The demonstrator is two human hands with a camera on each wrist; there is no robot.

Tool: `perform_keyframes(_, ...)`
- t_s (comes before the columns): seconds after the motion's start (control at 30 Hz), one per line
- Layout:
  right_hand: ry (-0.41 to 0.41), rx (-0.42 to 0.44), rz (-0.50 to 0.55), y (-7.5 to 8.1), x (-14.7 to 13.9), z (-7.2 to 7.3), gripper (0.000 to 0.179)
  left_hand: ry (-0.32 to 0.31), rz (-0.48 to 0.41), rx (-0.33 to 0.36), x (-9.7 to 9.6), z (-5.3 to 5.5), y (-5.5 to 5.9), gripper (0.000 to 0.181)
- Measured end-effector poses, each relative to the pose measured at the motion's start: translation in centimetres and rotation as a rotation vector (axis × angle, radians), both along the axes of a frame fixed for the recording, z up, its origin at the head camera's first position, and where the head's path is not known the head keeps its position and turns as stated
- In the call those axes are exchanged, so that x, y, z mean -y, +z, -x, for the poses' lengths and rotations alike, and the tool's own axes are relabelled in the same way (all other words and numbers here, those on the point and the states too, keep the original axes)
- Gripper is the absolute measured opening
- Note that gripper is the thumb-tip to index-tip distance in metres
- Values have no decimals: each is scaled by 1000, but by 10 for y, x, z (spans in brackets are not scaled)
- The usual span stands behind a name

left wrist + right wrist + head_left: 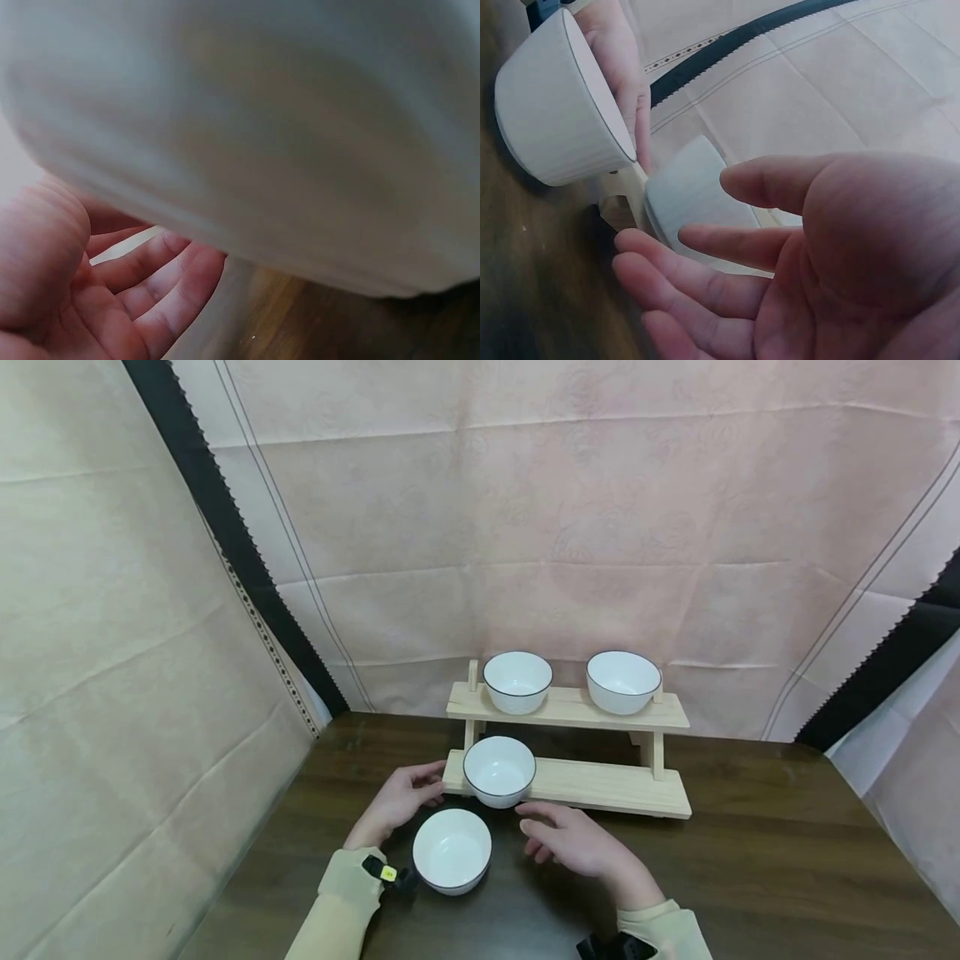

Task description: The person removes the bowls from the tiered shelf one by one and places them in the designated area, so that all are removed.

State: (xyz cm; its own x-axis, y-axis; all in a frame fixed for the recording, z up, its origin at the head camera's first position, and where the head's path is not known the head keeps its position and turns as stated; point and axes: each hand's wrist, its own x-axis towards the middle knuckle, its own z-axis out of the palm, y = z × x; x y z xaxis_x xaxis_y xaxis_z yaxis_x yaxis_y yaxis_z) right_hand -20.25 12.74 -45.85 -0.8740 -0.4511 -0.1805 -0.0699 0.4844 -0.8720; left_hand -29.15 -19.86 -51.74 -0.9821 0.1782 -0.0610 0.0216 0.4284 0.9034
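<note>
A white bowl with a dark rim [499,772] sits at the left of the lower tier of a two-tier wooden rack [600,787]. My right hand [573,842] hovers just in front of that bowl, its fingers loosely spread and holding nothing. At the lower tier's left end is my left hand [403,797], fingertips right at the board's edge. Between my forearms, a second white bowl [452,850] stands on the table. In the left wrist view a blurred pale bowl [247,150] covers most of the picture, with relaxed left fingers [176,292] below it.
On the rack's upper tier stand two more white bowls, one at the left [517,683] and one at the right [623,683]. Pale fabric [585,527] hangs behind the dark wooden table [780,852] and along its sides. Black straps are on both wrists.
</note>
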Motion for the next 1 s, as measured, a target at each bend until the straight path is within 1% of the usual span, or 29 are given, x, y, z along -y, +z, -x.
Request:
perform_keyframes(0.13, -4, -8, 13, 5, -4, 0, 52, -9, -13, 0, 0, 0, -1, 46)
perform_keyframes(0.3, -56, -2, -3, 9, -8, 2, 52, -9, -17, -2, 0, 0, -1, 46)
perform_keyframes(0.4, -115, 7, -1, 11, -9, 6, 51, -10, -13, 0, 0, -1, 0, 46)
perform_keyframes(0.5, -196, 2, 11, 13, -8, 12, 49, -15, -8, -5, 0, -2, 1, 46)
perform_keyframes(0.6, -266, -21, 14, 14, -5, 19, 49, -20, -11, -7, 0, -4, 1, 46)
perform_keyframes(0.7, -307, -48, 15, 14, -1, 24, 51, -27, -19, -3, 0, -4, 0, 46)
perform_keyframes(0.87, -346, -97, 0, 14, 6, 32, 55, -30, -32, -1, 0, -3, 0, 46)
perform_keyframes(1.0, -371, -133, 12, 14, 12, 38, 57, -27, -25, -7, 1, -2, 1, 46)
